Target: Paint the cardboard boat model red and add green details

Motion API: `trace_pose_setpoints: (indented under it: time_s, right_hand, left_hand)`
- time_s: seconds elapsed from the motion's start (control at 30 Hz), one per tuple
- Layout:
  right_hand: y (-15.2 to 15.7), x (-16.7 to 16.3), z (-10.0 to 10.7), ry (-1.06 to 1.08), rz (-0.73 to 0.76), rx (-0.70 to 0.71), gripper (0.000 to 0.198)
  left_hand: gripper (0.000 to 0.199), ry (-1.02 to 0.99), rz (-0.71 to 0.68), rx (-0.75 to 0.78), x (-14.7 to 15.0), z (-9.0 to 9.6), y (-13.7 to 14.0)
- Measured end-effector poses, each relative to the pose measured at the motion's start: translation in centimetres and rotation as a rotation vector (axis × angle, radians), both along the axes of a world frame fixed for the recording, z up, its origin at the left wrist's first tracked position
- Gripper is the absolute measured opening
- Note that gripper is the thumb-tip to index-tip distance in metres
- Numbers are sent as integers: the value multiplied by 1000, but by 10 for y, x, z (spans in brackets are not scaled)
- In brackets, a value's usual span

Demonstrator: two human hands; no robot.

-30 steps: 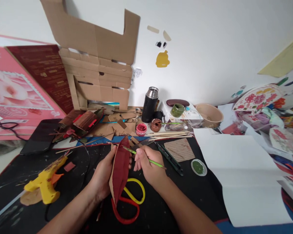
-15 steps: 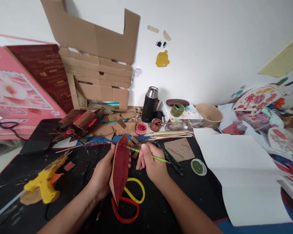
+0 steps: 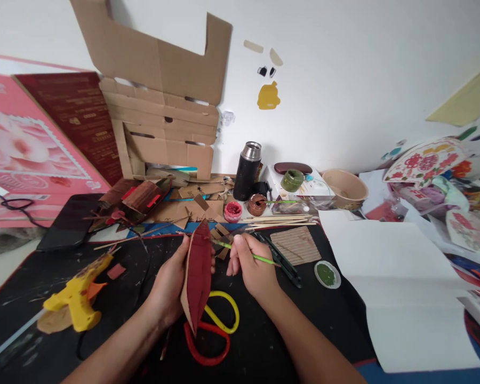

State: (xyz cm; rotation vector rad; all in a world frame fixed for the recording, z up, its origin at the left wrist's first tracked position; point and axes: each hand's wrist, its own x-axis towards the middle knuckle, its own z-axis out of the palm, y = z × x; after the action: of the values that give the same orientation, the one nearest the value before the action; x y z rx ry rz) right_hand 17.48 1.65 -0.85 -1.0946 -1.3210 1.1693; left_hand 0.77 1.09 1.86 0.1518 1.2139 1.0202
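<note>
My left hand grips a pointed, boat-shaped cardboard piece, whose facing side is dark red and whose edge is bare tan. It is held upright, with fingertips showing round its far side. Between thumb and fingers, my right hand pinches a thin green paintbrush. The brush tip is just right of the cardboard piece; I cannot tell whether they touch. Below the piece lie scissors with one red and one yellow handle, partly hidden behind it.
A yellow glue gun lies at left. Behind the hands stand a red paint jar, a brown paint jar with a brush across it, and a black thermos. A lid with green paint and white paper are at right.
The brush tip has moved slightly right, off the red face of the cardboard piece. The whole view has shifted a little; both grips are the same.
</note>
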Motion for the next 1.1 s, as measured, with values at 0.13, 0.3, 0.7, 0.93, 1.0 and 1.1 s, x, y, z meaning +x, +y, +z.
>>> trace_pose_setpoints:
  time_s: [0.13, 0.3, 0.7, 0.93, 1.0, 1.1]
  right_hand:
    - [-5, -6, 2, 31, 40, 32, 65]
    - [-5, 0, -2, -30, 61, 52, 62]
    - [-3, 0, 4, -50, -35, 93, 64]
    - [1, 4, 4, -23, -83, 51, 65]
    - [1, 1, 5, -12, -74, 56, 65]
    - [-1, 0, 6, -34, -46, 85, 64]
  left_hand:
    - [55, -40, -79, -29, -1, -8, -2]
    - [55, -42, -85, 1, -4, -8, -2]
    - [49, -46, -67, -20, 2, -4, -3]
    - [51, -54, -49, -51, 3, -1, -2]
    - [51, -52, -74, -57, 3, -1, -3]
    - [50, -59, -91, -39, 2, -3, -4]
